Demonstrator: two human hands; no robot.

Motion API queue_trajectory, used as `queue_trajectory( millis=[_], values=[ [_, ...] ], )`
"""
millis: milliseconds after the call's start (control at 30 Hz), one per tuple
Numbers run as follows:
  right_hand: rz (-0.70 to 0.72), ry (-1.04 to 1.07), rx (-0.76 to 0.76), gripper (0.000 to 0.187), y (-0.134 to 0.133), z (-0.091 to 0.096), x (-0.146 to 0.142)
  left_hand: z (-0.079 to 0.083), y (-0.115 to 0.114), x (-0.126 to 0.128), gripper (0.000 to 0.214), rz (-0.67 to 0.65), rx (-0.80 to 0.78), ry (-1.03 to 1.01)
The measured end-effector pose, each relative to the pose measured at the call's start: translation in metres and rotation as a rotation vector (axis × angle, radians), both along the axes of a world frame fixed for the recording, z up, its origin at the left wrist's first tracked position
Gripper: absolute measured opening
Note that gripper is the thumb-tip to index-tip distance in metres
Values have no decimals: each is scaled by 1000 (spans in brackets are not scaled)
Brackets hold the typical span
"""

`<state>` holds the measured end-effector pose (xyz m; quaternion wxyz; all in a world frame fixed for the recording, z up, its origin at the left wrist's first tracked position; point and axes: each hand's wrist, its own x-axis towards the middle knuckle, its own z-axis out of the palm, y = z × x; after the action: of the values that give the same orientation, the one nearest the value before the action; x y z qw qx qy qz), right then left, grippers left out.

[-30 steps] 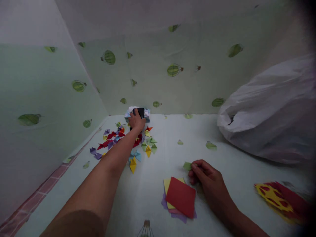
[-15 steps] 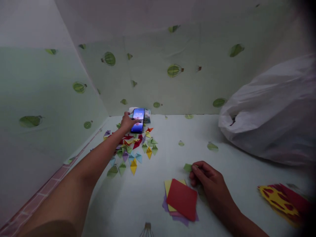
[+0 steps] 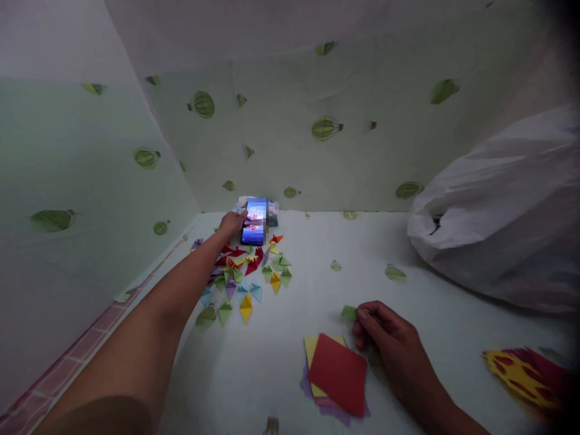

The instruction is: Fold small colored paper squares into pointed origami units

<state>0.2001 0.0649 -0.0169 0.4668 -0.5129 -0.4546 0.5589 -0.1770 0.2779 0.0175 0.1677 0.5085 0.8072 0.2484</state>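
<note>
left hand (image 3: 232, 223) stretched far forward, right hand (image 3: 387, 329) pinching

Green paper piece (image 3: 348, 313), red top sheet (image 3: 339, 374), balloon-patterned wall (image 3: 281, 163)

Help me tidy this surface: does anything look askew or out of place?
The paper stack lies askew, its coloured sheets at different angles rather than lined up. The lit phone, with the left hand at its edge, looks slightly odd beside the folded papers.

Head camera, one: looks forward and down from above a white surface (image 3: 312, 284); right hand (image 3: 392, 332) near, left hand (image 3: 232, 223) farther out, back wall (image 3: 281, 154) farthest, facing lens.
</note>
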Motion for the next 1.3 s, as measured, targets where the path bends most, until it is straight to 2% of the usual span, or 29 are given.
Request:
queue_trajectory(
  millis=[333,467,867,1300],
  values=[
    [7,7,-5,36,1,-3,2,17,-19,1,35,-38,-10,-61],
    [45,-10,-4,34,3,-7,4,19,-21,4,35,-59,-5,-100],
    [92,-91,21,32,4,-12,9,10,-11,1,33,4,38,-157],
    [94,-83,11,32,5,-15,9,-5,4,4,32,47,40,-104]
  ],
)
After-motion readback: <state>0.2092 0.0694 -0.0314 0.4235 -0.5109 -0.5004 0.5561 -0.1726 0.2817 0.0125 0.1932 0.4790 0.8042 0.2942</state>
